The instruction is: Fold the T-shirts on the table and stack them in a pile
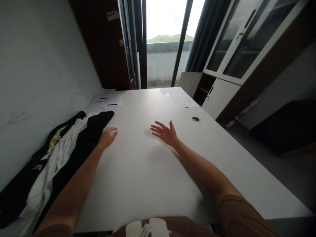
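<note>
My left hand (108, 136) is at the left side of the white table (138, 171), beside the edge of a black garment (92, 131). Its fingers are loosely curved and apart, with nothing in them. Over the middle of the table my right hand (165, 132) is held palm up, fingers spread, also holding nothing. A crumpled white garment (65, 144) lies between the black garment and another dark garment (34, 168) with a yellow patch, along the wall.
Printed sheets (108, 98) lie at the far left corner of the table, and more papers (181, 98) at the far right. A round cable hole (196, 119) is near the right edge. White cabinets (222, 95) stand at the right, a glass door (163, 49) beyond.
</note>
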{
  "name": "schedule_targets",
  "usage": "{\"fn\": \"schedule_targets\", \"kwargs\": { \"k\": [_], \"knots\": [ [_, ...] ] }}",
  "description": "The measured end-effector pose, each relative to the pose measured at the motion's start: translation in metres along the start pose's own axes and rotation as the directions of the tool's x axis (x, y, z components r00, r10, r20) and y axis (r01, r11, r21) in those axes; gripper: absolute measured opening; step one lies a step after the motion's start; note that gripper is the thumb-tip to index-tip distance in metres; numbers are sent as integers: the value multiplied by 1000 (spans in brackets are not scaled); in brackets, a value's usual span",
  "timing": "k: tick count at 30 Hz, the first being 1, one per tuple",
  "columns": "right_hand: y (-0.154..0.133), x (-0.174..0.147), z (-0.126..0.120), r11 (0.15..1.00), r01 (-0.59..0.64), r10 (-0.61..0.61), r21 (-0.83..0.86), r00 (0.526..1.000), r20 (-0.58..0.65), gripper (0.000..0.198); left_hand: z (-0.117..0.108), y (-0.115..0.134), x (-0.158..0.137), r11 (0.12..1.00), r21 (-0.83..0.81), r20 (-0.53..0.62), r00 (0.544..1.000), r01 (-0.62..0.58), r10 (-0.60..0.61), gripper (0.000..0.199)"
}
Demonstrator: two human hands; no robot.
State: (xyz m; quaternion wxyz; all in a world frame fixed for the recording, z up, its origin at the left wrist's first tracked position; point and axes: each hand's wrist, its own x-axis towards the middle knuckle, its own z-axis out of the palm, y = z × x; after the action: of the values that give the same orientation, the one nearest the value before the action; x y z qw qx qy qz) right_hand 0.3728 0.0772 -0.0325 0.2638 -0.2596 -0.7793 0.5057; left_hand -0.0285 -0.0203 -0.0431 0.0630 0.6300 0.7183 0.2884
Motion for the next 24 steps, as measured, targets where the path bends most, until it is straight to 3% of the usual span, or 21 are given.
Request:
{"fn": "schedule_targets", "kwargs": {
  "k": [2,4,6,9,11,14,18,20,24],
  "knots": [
    [1,0,-1,993,-19,23,115,999,-32,83,-24,-29,-6,974,222,-20,998,54,-51,49],
    [1,0,-2,945,-17,47,328,995,-86,84,-48,-56,-17,879,451,-17,987,153,-163,54],
    [1,0,-2,811,38,58,584,988,-144,77,-70,-79,-33,780,590,-8,967,209,-253,63],
    [-4,1,1,586,118,49,801,982,-180,38,-95,-103,-59,677,684,-22,935,272,-354,74],
    [-11,1,5,526,131,31,840,984,-173,19,-106,-111,-73,636,705,-37,911,315,-410,79],
    [-25,0,12,505,127,10,854,988,-153,27,-116,-119,-86,622,695,-14,872,361,-489,83],
    [-46,-8,18,490,98,-19,866,995,-101,32,-126,-133,-89,657,656,99,821,371,-563,74],
    [-54,-12,20,476,99,-48,874,995,-87,33,-129,-136,-89,679,643,130,824,353,-552,68],
    [-64,-16,21,462,122,-96,879,992,-87,35,-130,-122,-85,701,646,107,874,302,-474,61]
  ]
}}
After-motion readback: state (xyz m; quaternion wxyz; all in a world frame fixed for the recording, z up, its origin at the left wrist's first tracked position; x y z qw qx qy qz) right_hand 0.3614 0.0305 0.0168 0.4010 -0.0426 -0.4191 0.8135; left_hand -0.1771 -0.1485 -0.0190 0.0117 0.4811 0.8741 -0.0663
